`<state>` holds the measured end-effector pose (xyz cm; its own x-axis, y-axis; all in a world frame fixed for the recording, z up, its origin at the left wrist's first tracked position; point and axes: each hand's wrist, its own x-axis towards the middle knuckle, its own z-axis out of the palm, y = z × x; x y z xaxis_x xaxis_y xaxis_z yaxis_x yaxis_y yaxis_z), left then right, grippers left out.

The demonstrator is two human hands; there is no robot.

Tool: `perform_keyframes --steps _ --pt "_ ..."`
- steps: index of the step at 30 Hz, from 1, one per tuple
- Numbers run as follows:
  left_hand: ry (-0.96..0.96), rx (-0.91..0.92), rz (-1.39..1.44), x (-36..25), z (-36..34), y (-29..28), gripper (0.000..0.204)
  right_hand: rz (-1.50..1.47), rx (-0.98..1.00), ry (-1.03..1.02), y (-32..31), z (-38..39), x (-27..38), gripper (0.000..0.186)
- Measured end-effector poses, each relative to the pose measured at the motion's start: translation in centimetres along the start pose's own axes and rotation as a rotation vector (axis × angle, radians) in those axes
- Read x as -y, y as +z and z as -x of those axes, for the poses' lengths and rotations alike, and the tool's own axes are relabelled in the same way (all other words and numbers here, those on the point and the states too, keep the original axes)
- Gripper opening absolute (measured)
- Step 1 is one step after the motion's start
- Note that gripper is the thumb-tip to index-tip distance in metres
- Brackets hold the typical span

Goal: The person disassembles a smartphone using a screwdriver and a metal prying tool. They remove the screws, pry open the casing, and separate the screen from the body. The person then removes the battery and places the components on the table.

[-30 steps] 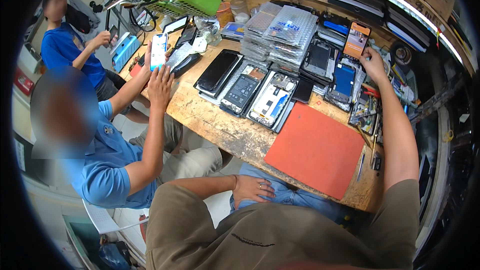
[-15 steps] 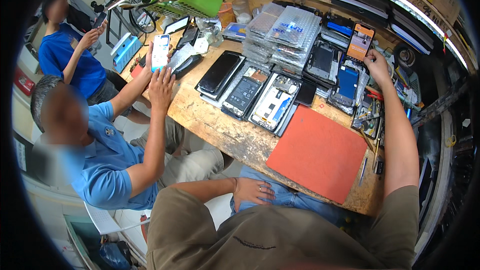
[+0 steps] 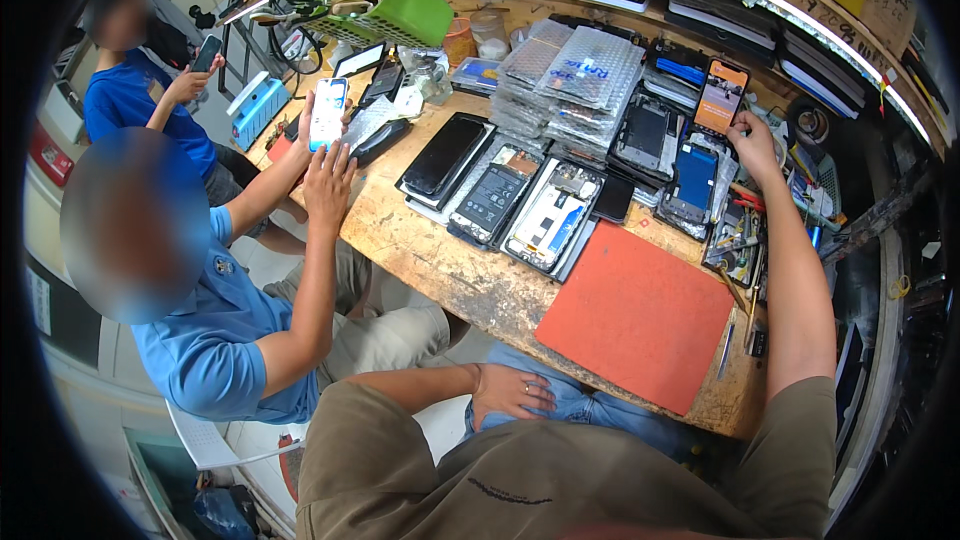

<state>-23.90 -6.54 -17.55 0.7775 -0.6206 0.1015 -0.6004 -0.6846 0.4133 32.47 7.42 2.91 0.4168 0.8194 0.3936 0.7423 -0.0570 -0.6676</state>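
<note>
On my jeans-covered thigh lies my left hand (image 3: pixel 512 390), its fingers stretched out flat and a ring on one of them. My right hand (image 3: pixel 757 146) reaches to the back right of the bench, fingers curled in at the lower right edge of a smartphone (image 3: pixel 720 100). That phone stands tilted upright with a lit orange screen, and its lower end is partly hidden behind other parts. Just below it lies a blue-backed phone frame (image 3: pixel 697 178). An orange-red mat (image 3: pixel 640 317) covers the bench in front of me.
Opened phones (image 3: pixel 495 192), a black phone (image 3: pixel 447 155) and a stack of bubble-wrapped parts (image 3: pixel 580 70) fill the bench middle. Tools (image 3: pixel 740 240) lie at right. A green basket (image 3: pixel 405 5) stands behind. Left, a seated person (image 3: pixel 215 310) holds a lit phone (image 3: pixel 328 113); another person (image 3: pixel 150 100) stands.
The whole view has shifted slightly. The seated person's head has turned or leaned nearer, and the standing person's phone sits a little differently. My hands keep their places.
</note>
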Motion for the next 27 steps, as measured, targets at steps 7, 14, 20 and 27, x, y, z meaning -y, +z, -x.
perform_keyframes --steps 7,14,20,27 --pt "-0.028 0.024 0.035 -0.2 0.4 0.0 0.144 0.009 -0.011 -0.02 0.2 0.1 -0.6 0.022" --pt "-0.007 0.001 0.048 -0.2 0.0 -0.4 0.144 0.04 -0.009 -0.019 0.1 0.0 -0.1 0.022" --pt "-0.017 0.053 0.016 0.0 0.2 0.2 0.145 0.029 0.007 -0.005 -0.1 0.5 0.5 0.023" --pt "-0.032 0.017 -0.001 -0.3 0.6 0.0 0.146 0.053 -0.01 -0.004 -0.1 0.4 0.7 0.023"
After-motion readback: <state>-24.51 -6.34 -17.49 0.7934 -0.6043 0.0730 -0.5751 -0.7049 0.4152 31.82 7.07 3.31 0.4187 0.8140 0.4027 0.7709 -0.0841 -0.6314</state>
